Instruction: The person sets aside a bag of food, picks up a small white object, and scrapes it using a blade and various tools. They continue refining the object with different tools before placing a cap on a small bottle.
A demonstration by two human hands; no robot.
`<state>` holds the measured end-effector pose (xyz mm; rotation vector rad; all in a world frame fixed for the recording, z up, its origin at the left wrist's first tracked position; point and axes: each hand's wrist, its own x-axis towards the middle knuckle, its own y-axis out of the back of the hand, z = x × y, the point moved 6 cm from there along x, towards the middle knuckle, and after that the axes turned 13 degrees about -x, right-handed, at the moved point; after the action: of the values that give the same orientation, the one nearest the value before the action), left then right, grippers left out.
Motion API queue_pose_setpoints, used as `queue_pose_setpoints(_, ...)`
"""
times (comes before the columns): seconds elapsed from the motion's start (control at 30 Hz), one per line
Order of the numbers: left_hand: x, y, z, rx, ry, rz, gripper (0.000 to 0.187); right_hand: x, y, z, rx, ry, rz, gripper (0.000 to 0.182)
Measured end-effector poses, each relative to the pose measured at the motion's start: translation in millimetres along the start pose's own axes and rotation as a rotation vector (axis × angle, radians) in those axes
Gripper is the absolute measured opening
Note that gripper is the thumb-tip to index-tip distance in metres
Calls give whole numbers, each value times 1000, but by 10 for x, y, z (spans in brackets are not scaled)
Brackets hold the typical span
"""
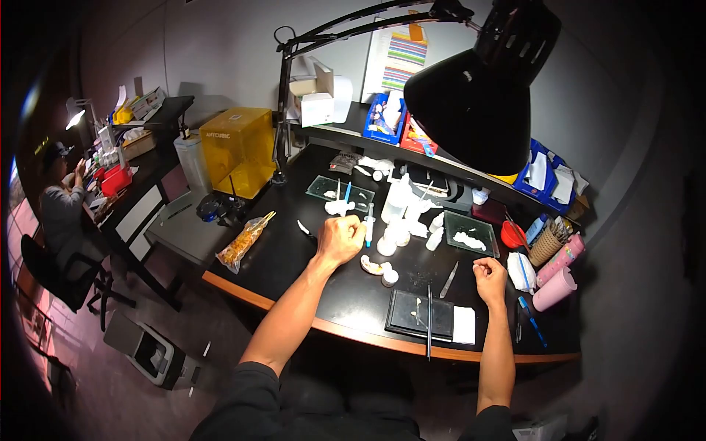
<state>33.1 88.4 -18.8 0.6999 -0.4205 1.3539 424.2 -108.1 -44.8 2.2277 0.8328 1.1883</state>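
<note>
My left hand is mid-frame near a slim clear-plastic syringe, my right hand centre-right. I cannot tell either grip.

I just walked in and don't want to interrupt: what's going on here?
A person's left hand is curled beside a syringe on a black desk. The right hand is curled near a glass plate bearing white material. Whether either holds anything is unclear. A thin stick crosses a black tray near the front edge.
</note>
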Motion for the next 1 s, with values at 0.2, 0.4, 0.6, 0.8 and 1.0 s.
queue_pose_setpoints(0.2,-42,856,161,156,72,27,26,-13,-44,-27,4,51,6,5)
queue_pose_setpoints(0.4,-177,1898,-364,519,111,267,15,-27,64,-359,-6,94,5,5)
queue_pose_setpoints(0.6,-238,2067,-558,871,766,46,53,-44,56,-485,45,106,-22,6)
queue_pose_setpoints(0.8,-105,1927,-752,925,760,17,45,-55,58,-565,67,157,-24,6)
queue_pose_setpoints(1.0,42,1850,-910,957,556,84,33,-63,105,-609,66,164,-11,7)
